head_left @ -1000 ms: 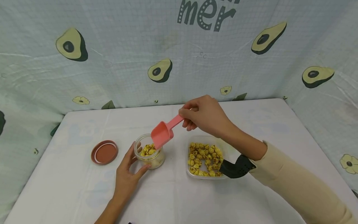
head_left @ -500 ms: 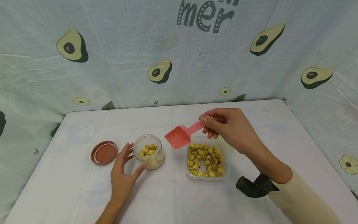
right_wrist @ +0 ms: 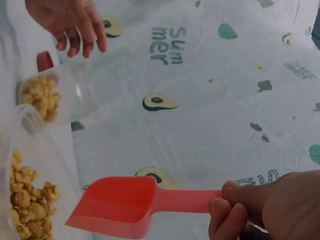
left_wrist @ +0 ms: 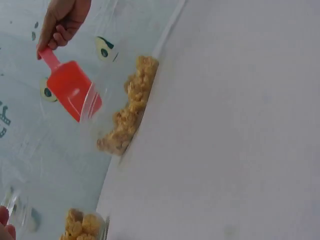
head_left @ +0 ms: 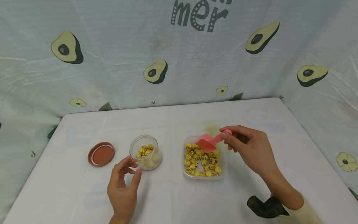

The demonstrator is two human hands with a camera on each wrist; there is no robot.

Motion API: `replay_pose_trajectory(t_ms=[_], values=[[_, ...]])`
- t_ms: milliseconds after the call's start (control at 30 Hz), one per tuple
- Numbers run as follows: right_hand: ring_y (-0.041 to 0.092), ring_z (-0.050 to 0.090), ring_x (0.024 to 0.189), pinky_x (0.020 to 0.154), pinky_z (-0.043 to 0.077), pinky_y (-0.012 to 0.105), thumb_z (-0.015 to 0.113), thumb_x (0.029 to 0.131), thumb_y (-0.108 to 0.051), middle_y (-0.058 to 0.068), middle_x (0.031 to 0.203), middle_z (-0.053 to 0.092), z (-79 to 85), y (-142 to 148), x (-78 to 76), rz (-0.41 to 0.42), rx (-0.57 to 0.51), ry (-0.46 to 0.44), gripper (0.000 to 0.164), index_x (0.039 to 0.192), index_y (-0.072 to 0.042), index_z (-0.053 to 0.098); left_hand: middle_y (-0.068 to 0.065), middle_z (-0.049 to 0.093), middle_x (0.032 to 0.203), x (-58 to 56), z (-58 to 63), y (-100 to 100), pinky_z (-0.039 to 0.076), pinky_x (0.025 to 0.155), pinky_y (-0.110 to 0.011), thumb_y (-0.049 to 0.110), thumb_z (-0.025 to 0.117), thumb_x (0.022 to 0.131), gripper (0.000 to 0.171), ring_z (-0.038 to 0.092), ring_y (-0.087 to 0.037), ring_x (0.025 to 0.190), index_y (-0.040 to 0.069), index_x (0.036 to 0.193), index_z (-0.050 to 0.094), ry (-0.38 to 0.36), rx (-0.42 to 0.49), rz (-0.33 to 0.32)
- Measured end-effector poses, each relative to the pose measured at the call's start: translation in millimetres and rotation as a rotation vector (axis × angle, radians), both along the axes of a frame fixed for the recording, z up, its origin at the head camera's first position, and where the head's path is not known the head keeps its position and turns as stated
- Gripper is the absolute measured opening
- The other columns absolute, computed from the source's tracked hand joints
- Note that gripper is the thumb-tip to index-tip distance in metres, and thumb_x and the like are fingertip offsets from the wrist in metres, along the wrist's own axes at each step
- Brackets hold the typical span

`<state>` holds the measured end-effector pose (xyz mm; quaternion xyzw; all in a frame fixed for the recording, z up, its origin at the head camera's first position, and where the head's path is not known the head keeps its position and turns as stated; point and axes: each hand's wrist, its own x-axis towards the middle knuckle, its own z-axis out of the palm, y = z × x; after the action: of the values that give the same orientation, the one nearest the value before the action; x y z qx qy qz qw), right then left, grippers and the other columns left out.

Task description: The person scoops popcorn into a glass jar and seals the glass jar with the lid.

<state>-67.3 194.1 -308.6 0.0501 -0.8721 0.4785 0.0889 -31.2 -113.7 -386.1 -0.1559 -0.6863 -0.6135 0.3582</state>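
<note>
My right hand [head_left: 250, 149] pinches the handle of a pink scoop [head_left: 209, 143] between thumb and fingers. The scoop's bowl hangs over the back of a clear plastic container [head_left: 223, 169] of yellow popcorn [head_left: 206, 163]. In the right wrist view the scoop [right_wrist: 112, 205] looks to have nothing in it. To the left stands a clear jar [head_left: 155, 161], upright, with popcorn [head_left: 146, 150] inside. Just in front of the jar is my left hand [head_left: 123, 189], fingers loosely bent and holding nothing. The right wrist view shows that hand [right_wrist: 70, 22] apart from the jar [right_wrist: 77, 92].
A reddish-brown lid [head_left: 101, 154] lies left of the jar. White cloth covers the table [head_left: 173, 202]. Behind it and at the sides hangs a pale curtain [head_left: 112, 62] with avocado prints. A black wrist camera [head_left: 267, 207] sits on the right forearm.
My right hand has carried the scoop from above the jar rightward and down to the container. My left hand has let go of the jar and drawn back toward the front.
</note>
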Motion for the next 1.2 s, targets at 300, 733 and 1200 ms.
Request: replay_pose_trajectory(t_ms=[300, 733, 1200], values=[[0.010, 0.054, 0.053, 0.040, 0.042, 0.022, 0.068, 0.078, -0.013, -0.007, 0.068, 0.061, -26.0, 11, -5.7, 0.039, 0.072, 0.177, 0.020, 0.098, -0.016, 0.068, -0.013, 0.058, 0.096, 2.7, -9.4, 29, 0.048, 0.070, -0.025, -0.017, 0.061, 0.073, 0.042, 0.056, -0.023, 0.086, -0.003, 0.112, 0.054, -0.164, -0.123, -0.273], [0.003, 0.050, 0.054, 0.040, 0.039, 0.020, 0.065, 0.081, -0.020, -0.010, 0.068, 0.060, -48.3, 23, -23.2, 0.224, 0.139, 0.228, 0.018, 0.098, -0.024, 0.067, -0.001, 0.022, 0.145, -23.8, -50.1, 59, 0.035, 0.099, -0.031, 0.027, 0.069, 0.078, 0.074, 0.024, -0.018, 0.130, 0.014, 0.140, 0.030, -0.402, -0.448, -0.453], [0.019, 0.056, 0.056, 0.040, 0.040, 0.025, 0.057, 0.087, -0.031, -0.005, 0.065, 0.059, -58.0, 39, -33.3, 0.061, 0.070, 0.054, 0.016, 0.096, -0.022, 0.065, 0.006, 0.019, 0.146, -25.3, -57.7, 60, 0.024, 0.104, -0.028, 0.038, 0.066, 0.079, 0.075, 0.022, -0.011, 0.130, 0.021, 0.141, 0.027, -0.436, -0.502, -0.422]])
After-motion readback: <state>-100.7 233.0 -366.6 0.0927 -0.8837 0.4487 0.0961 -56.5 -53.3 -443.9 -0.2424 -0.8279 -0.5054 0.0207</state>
